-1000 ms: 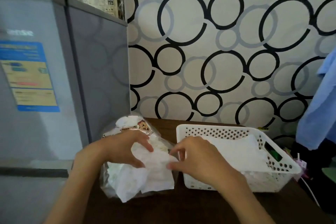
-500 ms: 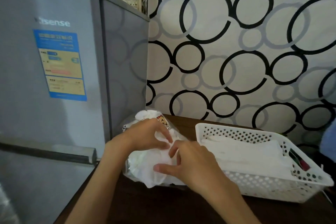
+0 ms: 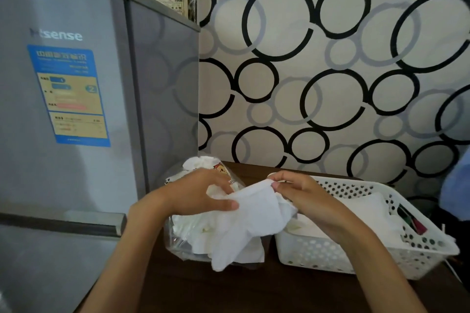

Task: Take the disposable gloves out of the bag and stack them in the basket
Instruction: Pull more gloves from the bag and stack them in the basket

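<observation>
Between the two hands, a white glove (image 3: 250, 223) hangs crumpled over the gap separating bag from basket. The left hand (image 3: 195, 194) pinches its near edge, thumb under curled fingers; the right hand (image 3: 302, 198) pinches its top corner with fingertips pressed together. Below the left fingers sits the clear plastic bag (image 3: 183, 239) on the dark table (image 3: 254, 292) — more white gloves bunched inside. Under the right wrist stands the white perforated basket (image 3: 417, 259) — a flat stack of gloves (image 3: 366, 213) lies in it.
</observation>
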### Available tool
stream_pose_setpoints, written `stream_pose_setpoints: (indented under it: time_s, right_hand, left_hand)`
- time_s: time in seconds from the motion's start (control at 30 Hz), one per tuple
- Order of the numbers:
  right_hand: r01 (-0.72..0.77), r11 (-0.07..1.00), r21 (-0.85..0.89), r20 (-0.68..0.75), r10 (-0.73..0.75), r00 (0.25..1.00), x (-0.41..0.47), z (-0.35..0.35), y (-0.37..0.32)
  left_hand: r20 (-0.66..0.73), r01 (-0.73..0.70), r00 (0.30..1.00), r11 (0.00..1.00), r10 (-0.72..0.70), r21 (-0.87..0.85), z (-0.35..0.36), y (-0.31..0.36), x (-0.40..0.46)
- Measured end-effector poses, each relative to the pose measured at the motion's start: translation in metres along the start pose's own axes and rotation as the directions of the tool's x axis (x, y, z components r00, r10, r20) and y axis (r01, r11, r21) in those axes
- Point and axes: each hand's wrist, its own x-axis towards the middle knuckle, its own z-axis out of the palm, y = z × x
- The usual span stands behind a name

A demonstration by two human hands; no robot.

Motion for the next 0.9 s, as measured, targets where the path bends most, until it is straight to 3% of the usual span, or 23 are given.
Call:
stream_pose_setpoints:
  time_s: [0.07, 0.17, 0.33, 0.4, 0.57, 0.73, 0.9]
  right_hand:
    - [-0.005, 1.000, 0.016, 0.065, 0.004, 0.998, -0.001, 0.000, 0.003]
    - [0.015, 0.997, -0.069, 0.155, -0.004, 0.988, -0.004, 0.002, 0.000]
    - [0.144, 0.933, -0.328, 0.036, -0.141, 0.989, -0.011, -0.013, -0.003]
    - [0.135, 0.945, -0.298, 0.049, -0.126, 0.991, -0.017, -0.025, -0.007]
    - [0.203, 0.975, -0.096, 0.019, -0.202, 0.979, -0.031, -0.050, -0.015]
    - [0.271, 0.962, -0.034, 0.018, -0.270, 0.963, -0.029, -0.045, -0.014]
    - [0.124, 0.992, 0.025, -0.030, -0.123, 0.992, -0.026, -0.066, -0.004]
  left_hand:
    - [-0.077, -0.050, 0.996, 0.999, 0.050, -0.003, 0.000, 0.003, 0.001]
    - [-0.089, -0.121, 0.989, 0.992, 0.119, -0.018, 0.001, 0.008, 0.004]
    - [0.083, -0.183, 0.979, 0.981, 0.188, -0.056, 0.005, 0.014, 0.002]
    - [0.138, -0.169, 0.976, 0.986, 0.168, -0.002, 0.006, 0.013, 0.002]
    - [0.106, -0.169, 0.980, 0.986, 0.169, -0.006, 0.002, 0.017, -0.002]
    - [-0.033, -0.254, 0.967, 0.935, 0.254, -0.247, 0.010, 0.041, 0.001]
    - [-0.240, -0.250, 0.958, 0.866, 0.156, -0.432, 0.018, 0.046, 0.009]
